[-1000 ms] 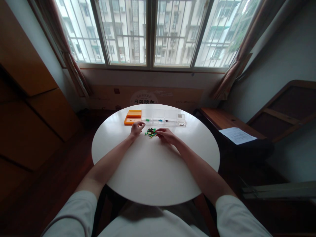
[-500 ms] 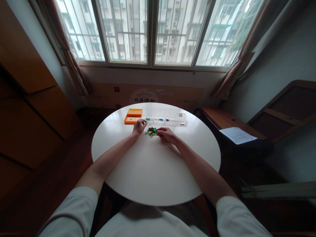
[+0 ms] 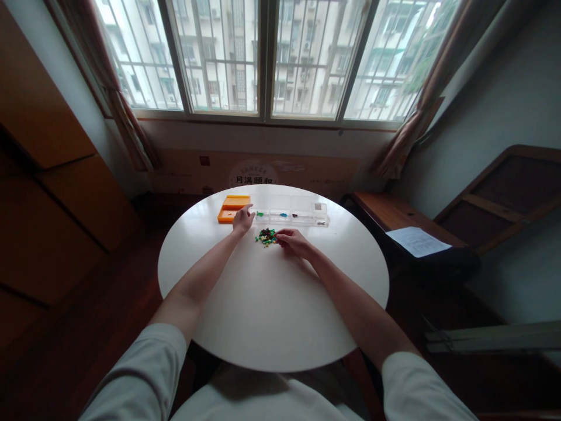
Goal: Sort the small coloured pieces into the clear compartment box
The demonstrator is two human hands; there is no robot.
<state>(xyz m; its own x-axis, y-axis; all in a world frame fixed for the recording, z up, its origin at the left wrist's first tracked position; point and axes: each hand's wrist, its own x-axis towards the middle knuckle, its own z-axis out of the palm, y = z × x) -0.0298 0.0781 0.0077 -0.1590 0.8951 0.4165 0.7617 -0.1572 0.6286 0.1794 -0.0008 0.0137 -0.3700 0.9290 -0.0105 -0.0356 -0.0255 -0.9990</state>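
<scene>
A small heap of coloured beads lies on the round white table. Behind it stands a long clear box of compartments with an orange tray at its left end. My left hand reaches to the box's left end beside the orange tray, fingers pinched; what they hold is too small to make out. My right hand rests at the right side of the heap, fingertips pinched among the beads.
A barred window fills the wall beyond the table. A wooden cabinet stands on the left. To the right, a low wooden bench bears a sheet of paper. A wooden frame leans against the right wall.
My left hand has moved from the left of the heap up to the left end of the clear box. My right hand has stayed at the heap.
</scene>
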